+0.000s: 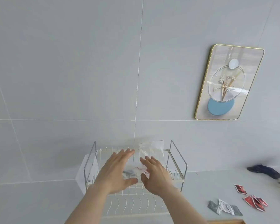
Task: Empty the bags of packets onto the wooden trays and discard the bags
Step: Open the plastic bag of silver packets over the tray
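A clear plastic bag with red and grey packets in its lower part lies on the upper tier of a white wire rack. My left hand is spread flat over the bag's left side with straight fingers. To the right, my right hand reaches over the bag with its fingers extended, touching the plastic. Whether either hand grips the bag is unclear. A strip of a wooden tray shows at the bottom edge.
Loose red packets and grey packets lie on the grey counter at the right. A dark blue bundle sits at the far right. A framed picture hangs on the tiled wall. The rack has a lower wire tier.
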Tool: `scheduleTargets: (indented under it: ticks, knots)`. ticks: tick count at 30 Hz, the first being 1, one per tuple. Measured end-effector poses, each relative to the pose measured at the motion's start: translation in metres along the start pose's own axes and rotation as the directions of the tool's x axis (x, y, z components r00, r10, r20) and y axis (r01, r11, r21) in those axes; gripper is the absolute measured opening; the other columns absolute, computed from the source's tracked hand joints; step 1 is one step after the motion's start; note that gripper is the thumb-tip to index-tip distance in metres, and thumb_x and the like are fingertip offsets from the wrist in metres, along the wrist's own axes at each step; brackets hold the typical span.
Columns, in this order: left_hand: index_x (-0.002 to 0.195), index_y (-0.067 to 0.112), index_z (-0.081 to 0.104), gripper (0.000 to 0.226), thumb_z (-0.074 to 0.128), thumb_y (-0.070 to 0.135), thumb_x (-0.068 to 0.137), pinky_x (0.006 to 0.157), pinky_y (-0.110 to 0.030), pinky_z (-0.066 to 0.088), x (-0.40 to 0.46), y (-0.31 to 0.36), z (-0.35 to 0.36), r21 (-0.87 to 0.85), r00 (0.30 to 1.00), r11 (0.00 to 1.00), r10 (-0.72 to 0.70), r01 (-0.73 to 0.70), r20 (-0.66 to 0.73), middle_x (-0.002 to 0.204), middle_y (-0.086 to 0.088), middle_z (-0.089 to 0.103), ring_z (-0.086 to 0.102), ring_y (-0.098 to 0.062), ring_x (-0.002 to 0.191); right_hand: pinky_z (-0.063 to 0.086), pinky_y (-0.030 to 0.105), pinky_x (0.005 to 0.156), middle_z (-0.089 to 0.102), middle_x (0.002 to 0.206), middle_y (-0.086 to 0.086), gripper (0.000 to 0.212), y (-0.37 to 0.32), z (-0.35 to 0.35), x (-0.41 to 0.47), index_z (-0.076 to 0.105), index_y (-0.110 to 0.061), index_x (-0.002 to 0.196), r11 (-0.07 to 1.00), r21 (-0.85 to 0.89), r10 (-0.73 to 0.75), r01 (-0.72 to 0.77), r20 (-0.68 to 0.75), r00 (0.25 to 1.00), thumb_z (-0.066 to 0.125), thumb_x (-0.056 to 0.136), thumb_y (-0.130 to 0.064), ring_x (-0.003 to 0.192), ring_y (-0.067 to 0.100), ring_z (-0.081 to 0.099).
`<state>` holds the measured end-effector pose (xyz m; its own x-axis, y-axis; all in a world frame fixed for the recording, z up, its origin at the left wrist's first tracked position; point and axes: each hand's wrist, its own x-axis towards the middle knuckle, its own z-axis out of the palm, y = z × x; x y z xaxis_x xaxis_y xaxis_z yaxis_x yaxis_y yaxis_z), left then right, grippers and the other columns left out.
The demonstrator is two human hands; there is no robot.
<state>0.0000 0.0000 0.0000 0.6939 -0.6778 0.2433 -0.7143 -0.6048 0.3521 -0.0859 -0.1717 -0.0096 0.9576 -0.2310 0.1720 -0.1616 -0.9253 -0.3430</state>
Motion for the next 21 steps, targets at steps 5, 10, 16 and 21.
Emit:
scheduleTargets:
  ticks: [5, 10, 16, 21]
  knots:
    - [0.132, 0.047, 0.051, 0.049, 0.067, 0.050, 0.086, 0.101, -0.032, 0.047, 0.000, 0.004, 0.000, 0.024, 0.996, 0.997, -0.076, 0.074, 0.056, 0.133, 0.023, 0.063, 0.058, -0.011, 0.127, 0.042, 0.035, 0.102, 0.063, 0.134, -0.010, 0.032, 0.000, 0.003, 0.002, 0.065, -0.031, 0.128, 0.997, -0.071, -0.041, 0.036, -0.065, 0.997, 0.053, 0.099, -0.026, 0.129, 0.020, 0.053]
    - [0.103, 0.037, 0.067, 0.012, 0.059, 0.037, 0.095, 0.076, -0.028, 0.049, 0.004, 0.006, -0.005, 0.047, 0.994, 0.995, -0.082, 0.085, -0.073, 0.099, 0.017, 0.077, 0.069, -0.012, 0.097, 0.046, 0.035, 0.086, 0.072, 0.112, -0.008, 0.022, 0.002, 0.003, 0.008, 0.070, -0.028, 0.111, 0.998, -0.046, -0.055, 0.049, -0.151, 0.987, 0.049, 0.102, -0.029, 0.106, 0.023, 0.064]
    - [0.095, 0.038, 0.066, 0.005, 0.062, 0.036, 0.091, 0.080, -0.031, 0.057, 0.024, 0.015, -0.045, -0.100, 0.948, 0.995, -0.053, 0.023, -0.313, 0.091, 0.025, 0.076, 0.072, -0.001, 0.092, 0.049, 0.021, 0.062, 0.073, 0.068, -0.011, 0.006, -0.010, -0.041, 0.029, 0.077, -0.023, 0.086, 0.924, 0.377, 0.072, 0.066, -0.342, 0.937, 0.071, 0.088, -0.021, 0.066, 0.002, 0.066]
    - [0.089, 0.030, 0.070, 0.009, 0.064, 0.035, 0.094, 0.076, -0.031, 0.058, 0.026, 0.046, -0.094, -0.328, 0.876, 0.928, -0.001, -0.179, -0.482, 0.085, 0.022, 0.076, 0.073, 0.005, 0.085, 0.059, 0.029, 0.079, 0.081, 0.081, 0.006, 0.003, -0.030, -0.108, 0.018, 0.076, -0.011, 0.087, 0.505, 0.843, 0.153, 0.184, -0.297, 0.943, 0.075, 0.088, -0.010, 0.084, 0.019, 0.078]
